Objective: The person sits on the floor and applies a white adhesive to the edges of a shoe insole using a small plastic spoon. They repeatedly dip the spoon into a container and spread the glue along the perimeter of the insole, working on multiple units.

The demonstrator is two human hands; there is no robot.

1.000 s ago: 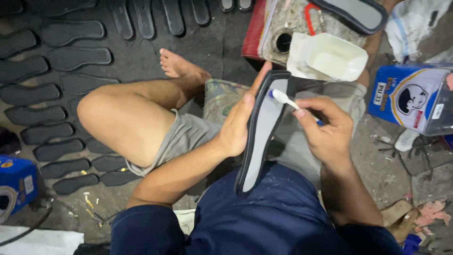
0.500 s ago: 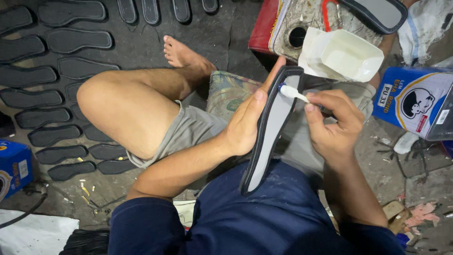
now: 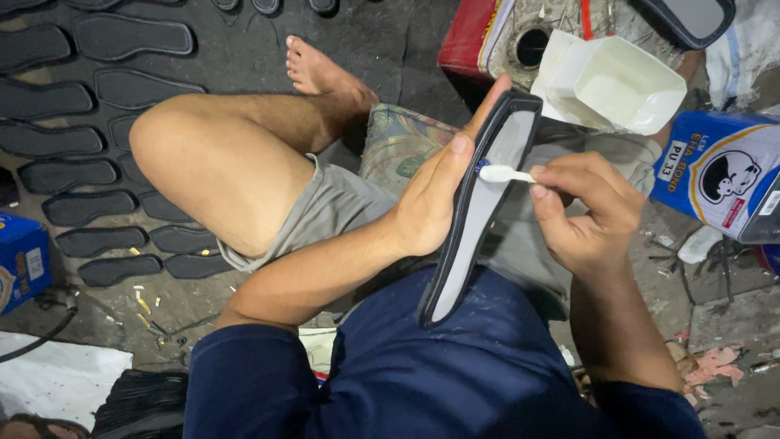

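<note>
A long black shoe sole (image 3: 479,211) with a pale grey inner face stands on its edge above my lap. My left hand (image 3: 435,191) holds it from the left side, fingers stretched up along its rim. My right hand (image 3: 581,211) grips a small white brush (image 3: 504,173). The brush's head touches the sole's inner face near the upper end.
A white open tub (image 3: 617,85) sits just beyond the sole, next to a red tin (image 3: 471,41) and a blue-and-white glue can (image 3: 719,175). Several dark soles (image 3: 122,89) lie in rows on the floor at left. A blue box (image 3: 20,260) stands at the left edge.
My right hand has slid the brush a little along the sole's upper part. My left hand keeps its hold on the sole, and the view has moved in closer.
</note>
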